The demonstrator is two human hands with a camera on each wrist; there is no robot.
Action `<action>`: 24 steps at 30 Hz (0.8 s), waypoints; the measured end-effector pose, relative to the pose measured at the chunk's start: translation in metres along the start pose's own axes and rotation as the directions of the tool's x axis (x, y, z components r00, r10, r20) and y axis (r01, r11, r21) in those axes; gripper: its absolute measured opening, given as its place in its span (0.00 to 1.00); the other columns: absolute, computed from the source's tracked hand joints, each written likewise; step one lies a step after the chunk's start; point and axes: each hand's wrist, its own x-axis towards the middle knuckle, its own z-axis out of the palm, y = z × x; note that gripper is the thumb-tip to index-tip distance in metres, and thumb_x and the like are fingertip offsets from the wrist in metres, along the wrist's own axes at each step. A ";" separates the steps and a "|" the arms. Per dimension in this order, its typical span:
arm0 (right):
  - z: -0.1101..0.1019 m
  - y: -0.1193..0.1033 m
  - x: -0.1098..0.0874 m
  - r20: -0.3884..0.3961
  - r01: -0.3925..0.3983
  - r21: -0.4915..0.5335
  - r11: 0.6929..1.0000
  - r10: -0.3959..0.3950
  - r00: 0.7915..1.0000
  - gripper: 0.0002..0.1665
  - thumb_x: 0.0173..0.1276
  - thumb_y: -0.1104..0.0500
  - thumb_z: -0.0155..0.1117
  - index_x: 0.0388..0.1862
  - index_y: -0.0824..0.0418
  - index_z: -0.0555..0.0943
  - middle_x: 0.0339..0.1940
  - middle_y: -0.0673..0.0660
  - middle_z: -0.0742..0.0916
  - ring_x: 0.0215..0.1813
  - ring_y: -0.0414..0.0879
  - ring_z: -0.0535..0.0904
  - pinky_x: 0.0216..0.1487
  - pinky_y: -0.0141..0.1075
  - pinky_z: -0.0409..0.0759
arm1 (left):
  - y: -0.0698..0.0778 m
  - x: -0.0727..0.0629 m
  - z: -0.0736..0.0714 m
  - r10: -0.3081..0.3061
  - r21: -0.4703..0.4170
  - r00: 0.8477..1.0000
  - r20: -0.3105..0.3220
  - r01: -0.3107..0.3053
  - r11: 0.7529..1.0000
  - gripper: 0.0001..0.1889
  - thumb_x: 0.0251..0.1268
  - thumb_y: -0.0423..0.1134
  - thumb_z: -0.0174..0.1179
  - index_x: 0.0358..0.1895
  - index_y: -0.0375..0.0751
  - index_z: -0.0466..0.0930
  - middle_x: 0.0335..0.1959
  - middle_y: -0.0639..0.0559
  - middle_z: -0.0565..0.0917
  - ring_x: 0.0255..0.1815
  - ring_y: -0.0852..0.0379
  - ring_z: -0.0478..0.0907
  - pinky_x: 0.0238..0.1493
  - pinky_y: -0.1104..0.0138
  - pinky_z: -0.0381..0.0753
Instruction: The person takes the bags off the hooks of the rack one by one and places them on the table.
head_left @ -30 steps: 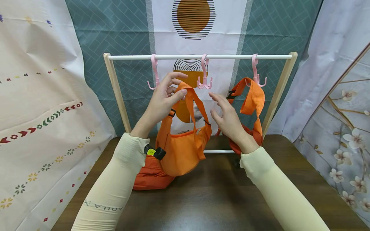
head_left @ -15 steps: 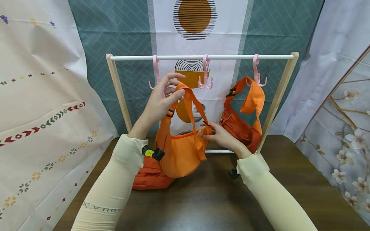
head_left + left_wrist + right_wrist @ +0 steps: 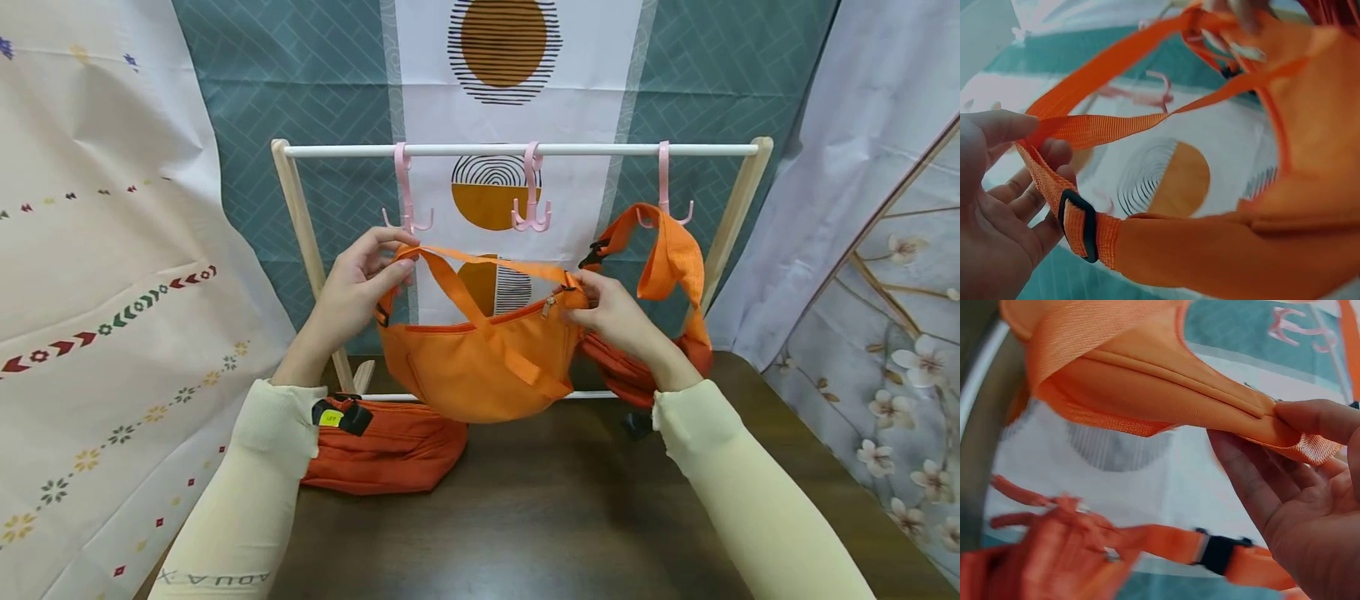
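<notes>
An orange shoulder bag (image 3: 465,375) hangs in the air between both hands, its zipped opening facing up. My left hand (image 3: 356,279) pinches the webbing strap near its black slider (image 3: 1079,225), with the thumb over the strap. At the bag's other end my right hand (image 3: 611,312) grips the upper corner beside the zipper pull (image 3: 549,306); in the right wrist view the thumb lies on one side of the fabric and the fingers on the other. A loose strap end crosses the bag's front.
Behind is a rack with a white bar (image 3: 465,151) and pink hooks (image 3: 531,187). A red-orange waist bag (image 3: 630,367) hangs by its strap from the right hook. Another red-orange bag (image 3: 386,450) lies on the dark table (image 3: 510,517), below the left hand.
My right hand has reached in and taken hold of the bag's right end. The left hand has moved left and down, and the bag is now stretched wide and more level.
</notes>
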 end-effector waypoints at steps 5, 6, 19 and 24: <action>-0.020 -0.029 0.000 0.000 0.046 -0.056 0.997 -0.046 0.999 0.22 0.74 0.66 0.67 0.64 0.65 0.77 0.54 0.65 0.87 0.50 0.48 0.83 0.49 0.31 0.82 | -0.021 -0.016 -0.009 -0.063 0.016 0.998 0.030 0.063 0.998 0.16 0.81 0.33 0.55 0.65 0.36 0.75 0.51 0.45 0.80 0.39 0.55 0.81 0.39 0.69 0.79; -0.024 -0.035 0.001 0.001 0.051 -0.062 0.997 -0.051 0.999 0.21 0.74 0.66 0.67 0.64 0.66 0.77 0.53 0.65 0.87 0.49 0.48 0.83 0.49 0.31 0.82 | -0.026 -0.019 -0.009 -0.076 0.013 0.996 0.039 0.075 0.997 0.16 0.81 0.33 0.55 0.66 0.36 0.75 0.52 0.44 0.80 0.40 0.55 0.81 0.40 0.69 0.80; -0.052 -0.104 0.012 0.042 0.150 -0.217 0.965 -0.145 0.989 0.17 0.72 0.68 0.66 0.58 0.64 0.79 0.51 0.62 0.89 0.44 0.47 0.85 0.42 0.32 0.85 | -0.073 -0.043 0.027 -0.173 -0.015 0.976 0.135 0.176 0.984 0.21 0.78 0.34 0.60 0.70 0.39 0.71 0.58 0.36 0.81 0.53 0.41 0.82 0.50 0.64 0.83; -0.059 -0.114 0.010 0.009 0.131 -0.229 0.965 -0.133 0.991 0.18 0.72 0.66 0.68 0.58 0.63 0.79 0.50 0.60 0.89 0.43 0.47 0.85 0.42 0.31 0.85 | -0.087 -0.051 0.043 -0.196 0.012 0.972 0.131 0.196 0.980 0.23 0.77 0.35 0.62 0.71 0.39 0.70 0.63 0.38 0.79 0.61 0.43 0.77 0.59 0.61 0.77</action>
